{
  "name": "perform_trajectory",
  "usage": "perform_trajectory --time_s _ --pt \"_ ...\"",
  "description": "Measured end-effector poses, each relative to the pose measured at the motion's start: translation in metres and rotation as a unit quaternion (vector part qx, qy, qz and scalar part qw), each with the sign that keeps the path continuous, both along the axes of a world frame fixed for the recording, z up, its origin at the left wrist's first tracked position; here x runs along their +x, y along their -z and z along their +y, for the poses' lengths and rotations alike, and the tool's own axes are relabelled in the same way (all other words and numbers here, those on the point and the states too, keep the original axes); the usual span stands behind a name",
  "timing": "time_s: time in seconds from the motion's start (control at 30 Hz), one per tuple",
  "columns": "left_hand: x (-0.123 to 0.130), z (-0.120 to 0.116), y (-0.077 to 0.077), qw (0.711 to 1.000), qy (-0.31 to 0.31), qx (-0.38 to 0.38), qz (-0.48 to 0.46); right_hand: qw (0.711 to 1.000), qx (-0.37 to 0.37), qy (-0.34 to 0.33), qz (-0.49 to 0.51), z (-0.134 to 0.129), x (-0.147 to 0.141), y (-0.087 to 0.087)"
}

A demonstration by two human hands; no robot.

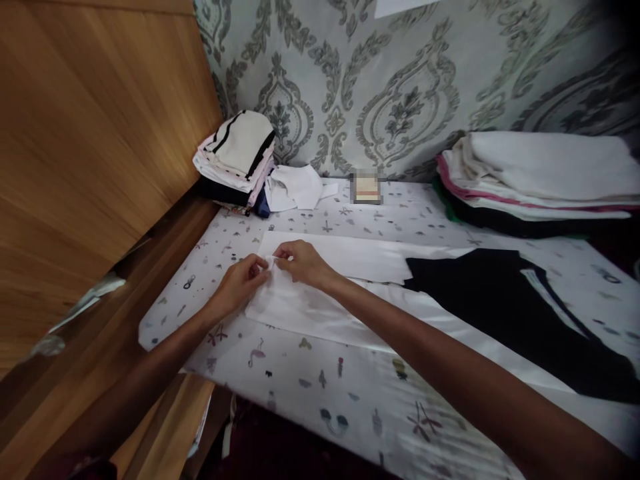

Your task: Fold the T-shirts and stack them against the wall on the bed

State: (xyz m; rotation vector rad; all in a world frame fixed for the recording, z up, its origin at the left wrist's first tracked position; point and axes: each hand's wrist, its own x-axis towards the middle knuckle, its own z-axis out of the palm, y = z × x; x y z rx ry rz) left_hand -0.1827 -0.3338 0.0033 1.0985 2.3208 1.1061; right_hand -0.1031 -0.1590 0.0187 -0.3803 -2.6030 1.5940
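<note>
A white garment (305, 308) lies lengthwise on the patterned cloth, with a black garment (470, 287) over its right part. My left hand (243, 283) pinches the white fabric near its left end, fingers curled. Just beside it, my right hand (300, 262) holds the same fabric between thumb and fingers, a small fold raised between the two hands. Another white layer (345, 253) stretches behind my right hand toward the black garment. My fingertips partly hide the gripped fold.
A folded clothes pile (240, 150) and a small white garment (295, 187) sit at the back left. A blurred small box (367, 187) stands near the wall. Another pile (545, 167) is at the back right. A wooden panel (95, 120) rises on the left.
</note>
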Motion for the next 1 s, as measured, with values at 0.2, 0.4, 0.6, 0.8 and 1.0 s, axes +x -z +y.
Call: perform_trajectory --time_s 0.2,0.4,0.6,0.8,1.0 --pt "0.0 -0.001 0.006 0.992 -0.052 0.066 -0.092 1.0 0.004 0.0 0.03 -0.002 0.003 -0.003" --pt "0.011 -0.012 -0.009 0.929 0.05 0.039 -0.366 0.995 -0.021 -0.012 0.095 -0.007 0.012 -0.005" --pt "0.013 -0.032 -0.013 0.895 0.075 -0.032 -0.438 0.997 -0.011 0.004 0.074 -0.012 0.006 0.005" --pt "0.017 -0.04 -0.012 0.904 0.012 -0.053 -0.423 0.999 -0.024 0.027 0.005 -0.017 -0.005 0.026" --pt "0.022 -0.039 -0.005 0.941 -0.041 -0.058 -0.331 0.996 -0.073 0.028 0.05 -0.02 -0.007 0.039"
